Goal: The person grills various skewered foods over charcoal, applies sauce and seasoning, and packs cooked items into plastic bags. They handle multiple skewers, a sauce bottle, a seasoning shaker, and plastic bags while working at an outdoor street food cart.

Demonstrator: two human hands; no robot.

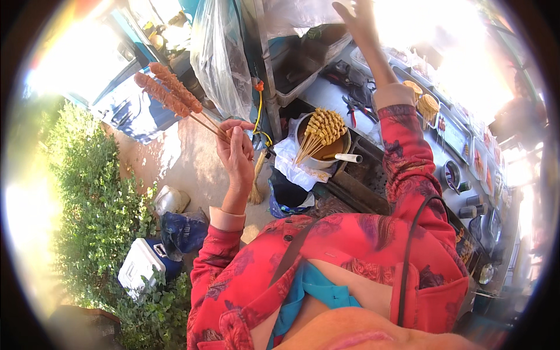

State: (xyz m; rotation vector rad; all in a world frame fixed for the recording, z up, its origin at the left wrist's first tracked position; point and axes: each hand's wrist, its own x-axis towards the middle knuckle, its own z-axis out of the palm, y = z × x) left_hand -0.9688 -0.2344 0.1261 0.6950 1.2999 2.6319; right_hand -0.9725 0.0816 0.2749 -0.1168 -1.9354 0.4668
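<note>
Up at the left, my left hand (236, 153) is closed round the thin sticks of a couple of meat skewers (168, 92), reddish and scored, pointing up and to the left. My right hand (357, 23) reaches to the far top edge, over the counter. Its thumb stands apart from the other fingers, which the picture's edge partly cuts off; I see nothing held in it. Between my arms is a pot (299, 129) of brown sauce, with a bunch of yellowish skewers (324, 127) lying across it. A white-handled tool (348, 157) leans out of the pot.
Clear plastic bags (219, 64) hang by a metal post. Red-handled pliers or scissors (352, 112) lie on the counter; trays (454, 137) and golden skewered food (427, 106) line its right. At left are a white-lidded cooler (140, 268), a hedge (93, 192) and a broom (256, 181).
</note>
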